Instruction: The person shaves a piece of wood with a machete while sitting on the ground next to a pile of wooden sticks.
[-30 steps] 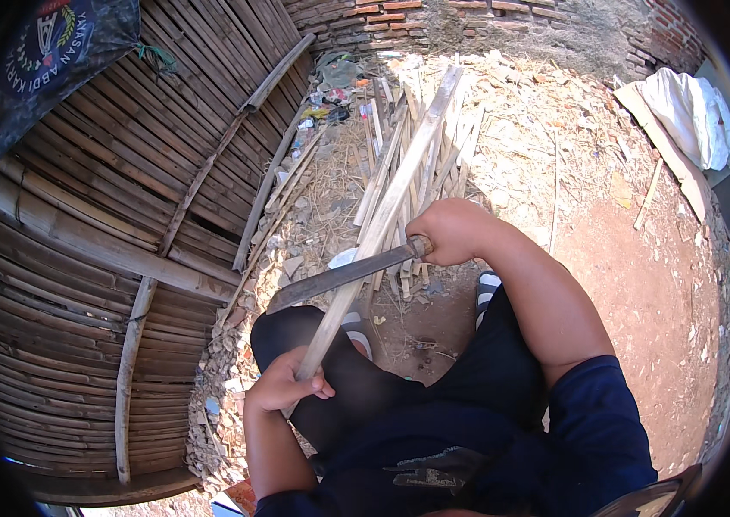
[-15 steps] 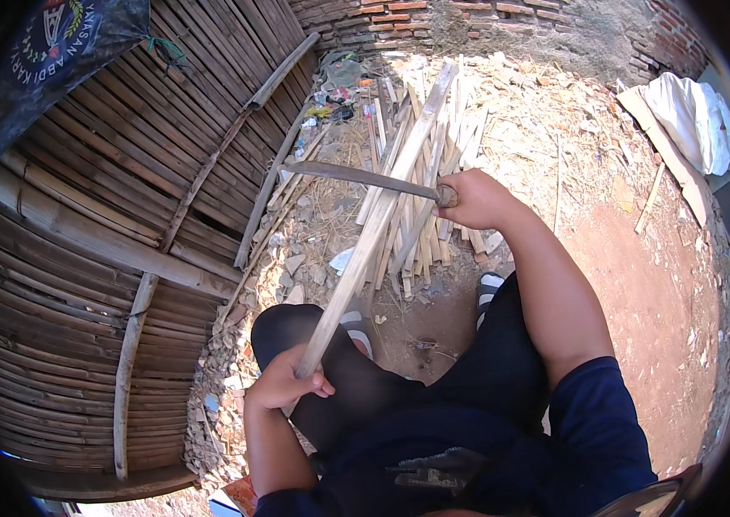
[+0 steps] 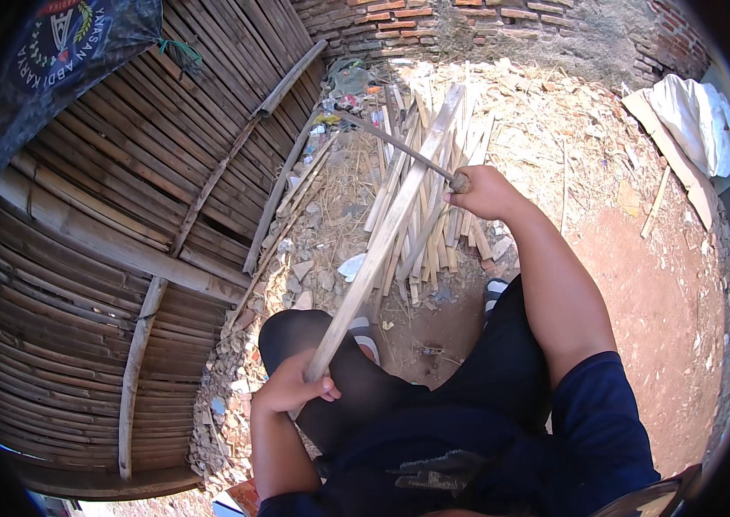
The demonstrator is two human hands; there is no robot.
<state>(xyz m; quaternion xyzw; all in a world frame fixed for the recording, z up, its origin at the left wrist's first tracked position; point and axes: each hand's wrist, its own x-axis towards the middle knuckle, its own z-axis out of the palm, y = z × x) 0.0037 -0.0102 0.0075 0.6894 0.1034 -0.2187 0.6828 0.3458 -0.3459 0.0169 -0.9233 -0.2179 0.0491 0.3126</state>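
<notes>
Across my left thigh slants a long pale wooden strip [image 3: 382, 246], its far end over a pile of similar strips. My left hand [image 3: 291, 384] is closed around its near end. In my right hand [image 3: 487, 193] is the wooden handle of a machete [image 3: 408, 152]. Its long dark blade points up and left, crossing the strip's upper part; I see it nearly edge-on. Whether the blade touches the wood I cannot tell.
Beneath the far end lies the heap of cut wooden strips [image 3: 436, 252]. A bamboo wall [image 3: 81, 233] rises on the left, a brick wall [image 3: 468, 28] at the back. A white sack [image 3: 694, 121] rests on a board [image 3: 671, 159] at the far right. Rubble covers the ground.
The machete has tilted, its tip rising farther away and its blade turning nearly edge-on. My right hand has shifted slightly right. The strip's far end sits a little lower in view.
</notes>
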